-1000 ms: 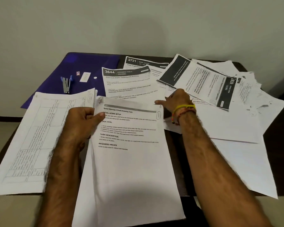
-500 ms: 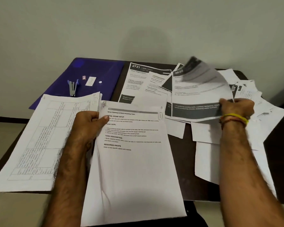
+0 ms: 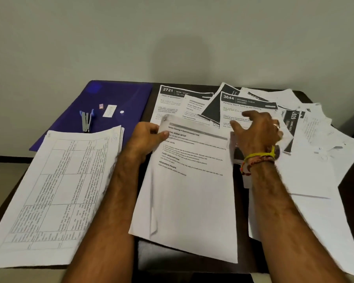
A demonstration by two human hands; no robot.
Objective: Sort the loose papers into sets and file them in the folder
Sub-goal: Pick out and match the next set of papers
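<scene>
Barely midway: your left hand pinches stapled set; right hand spread over loose papers; table stack sorted; blue folder unfilled.

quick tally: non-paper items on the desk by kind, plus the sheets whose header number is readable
Blue folder: 1
Stapler: 1
Sheets with a readable header number: 2, namely 2721 and 3644
Total: 4
Other dark-header sheets at right are too covered or blurred to read.
</scene>
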